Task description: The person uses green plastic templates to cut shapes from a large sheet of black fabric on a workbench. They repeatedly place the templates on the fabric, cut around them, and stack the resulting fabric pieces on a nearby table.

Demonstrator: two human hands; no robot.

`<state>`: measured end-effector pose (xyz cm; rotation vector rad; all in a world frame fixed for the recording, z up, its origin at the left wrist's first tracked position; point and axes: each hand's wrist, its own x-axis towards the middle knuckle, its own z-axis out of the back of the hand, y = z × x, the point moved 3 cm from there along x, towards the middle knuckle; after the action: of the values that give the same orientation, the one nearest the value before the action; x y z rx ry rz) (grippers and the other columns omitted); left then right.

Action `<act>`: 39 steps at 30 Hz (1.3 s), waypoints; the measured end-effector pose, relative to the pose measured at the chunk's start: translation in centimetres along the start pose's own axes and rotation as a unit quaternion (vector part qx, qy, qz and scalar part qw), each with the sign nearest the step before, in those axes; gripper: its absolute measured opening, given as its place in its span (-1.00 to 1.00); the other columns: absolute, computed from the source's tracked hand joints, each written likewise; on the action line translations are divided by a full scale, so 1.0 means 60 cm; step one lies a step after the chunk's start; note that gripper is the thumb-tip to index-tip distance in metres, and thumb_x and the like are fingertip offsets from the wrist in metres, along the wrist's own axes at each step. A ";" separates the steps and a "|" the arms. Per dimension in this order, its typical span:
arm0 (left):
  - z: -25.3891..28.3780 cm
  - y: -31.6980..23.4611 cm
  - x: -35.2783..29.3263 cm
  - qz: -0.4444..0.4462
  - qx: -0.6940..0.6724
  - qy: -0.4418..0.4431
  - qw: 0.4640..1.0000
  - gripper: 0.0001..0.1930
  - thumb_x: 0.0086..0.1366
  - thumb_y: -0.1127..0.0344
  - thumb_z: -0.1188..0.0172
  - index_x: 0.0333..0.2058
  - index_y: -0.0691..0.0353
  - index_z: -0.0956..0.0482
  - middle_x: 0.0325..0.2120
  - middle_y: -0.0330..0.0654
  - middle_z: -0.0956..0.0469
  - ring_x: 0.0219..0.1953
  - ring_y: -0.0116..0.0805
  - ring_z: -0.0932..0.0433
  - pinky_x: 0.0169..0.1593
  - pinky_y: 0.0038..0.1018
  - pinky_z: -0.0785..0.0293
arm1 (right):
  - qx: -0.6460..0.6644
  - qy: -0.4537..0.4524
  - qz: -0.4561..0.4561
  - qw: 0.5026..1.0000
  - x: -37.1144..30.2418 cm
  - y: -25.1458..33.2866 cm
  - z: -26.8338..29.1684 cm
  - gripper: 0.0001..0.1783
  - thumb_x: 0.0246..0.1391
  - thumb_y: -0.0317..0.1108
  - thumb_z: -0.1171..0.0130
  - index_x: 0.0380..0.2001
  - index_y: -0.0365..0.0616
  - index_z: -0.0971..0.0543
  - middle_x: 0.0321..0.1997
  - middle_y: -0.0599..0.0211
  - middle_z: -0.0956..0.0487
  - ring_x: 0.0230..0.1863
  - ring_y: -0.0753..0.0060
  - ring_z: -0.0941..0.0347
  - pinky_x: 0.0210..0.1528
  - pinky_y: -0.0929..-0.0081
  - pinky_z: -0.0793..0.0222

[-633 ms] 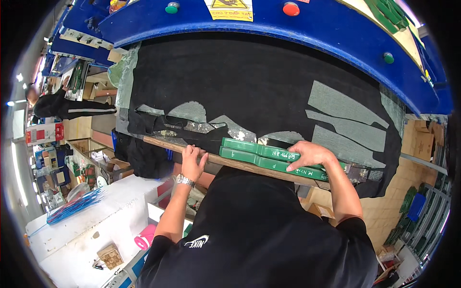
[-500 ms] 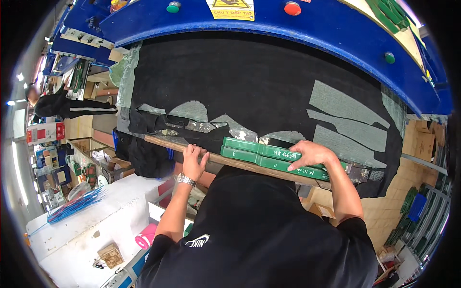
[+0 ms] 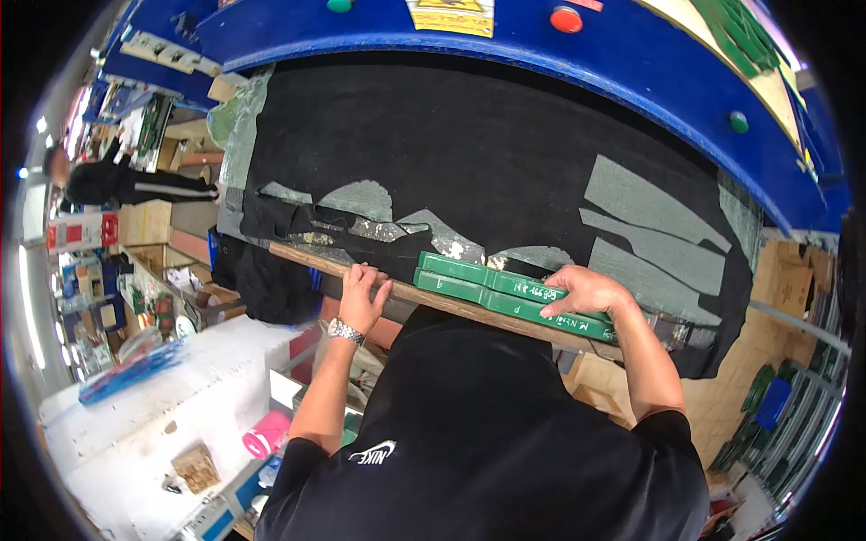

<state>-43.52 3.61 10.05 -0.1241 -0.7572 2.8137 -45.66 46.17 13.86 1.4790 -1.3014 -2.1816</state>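
My right hand (image 3: 583,296) is closed over two long green cutting dies (image 3: 469,287), its thumb on the near one and its fingers across the far one. The dies lie side by side along the wooden front edge (image 3: 311,256) of the work table, with white handwriting on their sides. Farther left, my left hand (image 3: 363,298) rests on that wooden edge, fingers over the top and thumb apart, holding nothing. Beyond the hands spreads a large black sheet of material (image 3: 433,144), with cut-out gaps along its near side and at the right showing a grey-green surface beneath.
A blue press beam (image 3: 631,68) with a red button (image 3: 566,20) and green buttons spans the far side. Black material (image 3: 271,284) hangs off the left corner. Behind me on the left stands a white table (image 3: 135,433) with a pink roll (image 3: 267,435). Another person (image 3: 108,183) is at far left.
My view has shifted and tilted slightly. Both hands and the green dies keep their places at the table edge. The person at far left has moved an arm.
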 end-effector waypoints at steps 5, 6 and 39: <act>0.012 -0.054 -0.072 0.080 -0.051 -0.079 0.992 -0.81 0.22 0.37 -0.33 -0.18 0.21 -0.64 -0.06 -0.05 -0.54 0.05 0.04 -0.47 0.14 -0.19 -0.42 | -0.029 0.039 -0.017 0.999 0.000 0.032 0.015 -0.75 -0.02 -0.36 -0.48 -0.30 -0.26 -0.68 -0.45 0.49 -0.63 -0.37 0.70 -0.43 -0.27 0.46 -0.39; 0.008 -0.066 -0.094 0.087 -0.061 -0.109 0.988 -0.81 0.24 0.34 -0.33 -0.18 0.20 -0.65 -0.08 -0.05 -0.55 0.03 0.02 -0.49 0.13 -0.19 -0.43 | -0.032 0.040 -0.018 0.999 0.003 0.056 0.019 -0.79 -0.03 -0.44 -0.45 -0.32 -0.29 -0.67 -0.44 0.50 -0.63 -0.36 0.71 -0.42 -0.27 0.49 -0.40; -0.356 -0.233 -0.861 0.645 -0.441 -0.492 0.384 -0.64 0.36 0.13 -0.25 0.02 0.21 -0.60 -0.13 -0.04 -0.69 -0.06 -0.14 -0.67 0.03 -0.30 -0.56 | -0.445 0.509 0.015 0.737 0.583 0.390 -1.254 -0.73 0.20 -0.25 -0.35 -0.14 -0.19 -0.63 -0.32 0.42 -0.68 -0.40 0.55 -0.59 -0.29 0.49 -0.53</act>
<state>12.34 13.48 -0.18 1.6413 -3.7682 2.3826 -6.93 -29.64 0.35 1.6539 0.1140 -1.1538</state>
